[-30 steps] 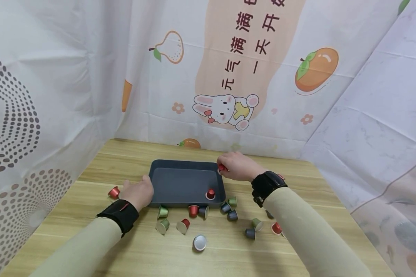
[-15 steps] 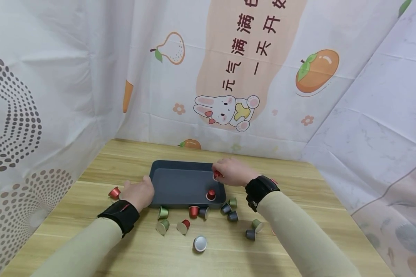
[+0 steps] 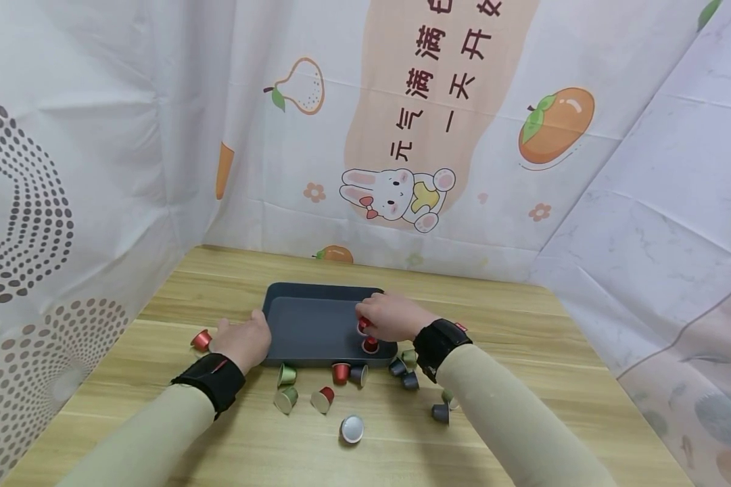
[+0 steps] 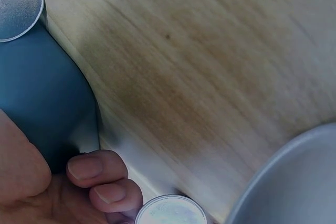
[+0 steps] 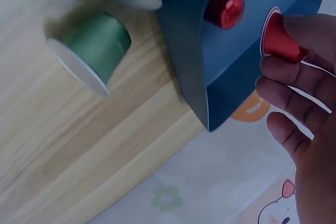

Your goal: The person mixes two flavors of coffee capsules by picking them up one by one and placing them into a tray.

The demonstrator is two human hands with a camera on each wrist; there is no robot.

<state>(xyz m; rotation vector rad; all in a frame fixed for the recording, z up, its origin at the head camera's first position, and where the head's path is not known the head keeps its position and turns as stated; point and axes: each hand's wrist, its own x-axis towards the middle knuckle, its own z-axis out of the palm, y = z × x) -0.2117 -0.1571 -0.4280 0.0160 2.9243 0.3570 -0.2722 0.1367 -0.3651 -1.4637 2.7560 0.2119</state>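
Between the thumb and fingers of my right hand [image 3: 395, 316] a red coffee capsule [image 5: 283, 35] is pinched, held over the right part of the dark blue-grey tray [image 3: 310, 325]. Just in front of it, a second red capsule [image 3: 370, 345] stands in the tray near the front right corner. My left hand [image 3: 243, 340] grips the tray's left edge; in the left wrist view its fingertips [image 4: 86, 167] curl in by the tray's corner. A red capsule [image 3: 201, 340] lies on the table just left of that hand.
Green capsules [image 3: 287, 374], a red one [image 3: 341, 373] and dark ones [image 3: 410, 380] lie along the tray's front side. Nearer stands a capsule with its silver lid up [image 3: 352, 429]. A printed curtain [image 3: 268, 223] hangs behind the wooden table [image 3: 231, 433].
My right hand has carried the pinched red capsule from the tray's right rim leftward and nearer, over the tray beside the other red capsule. My left hand has stayed at the tray's left edge.
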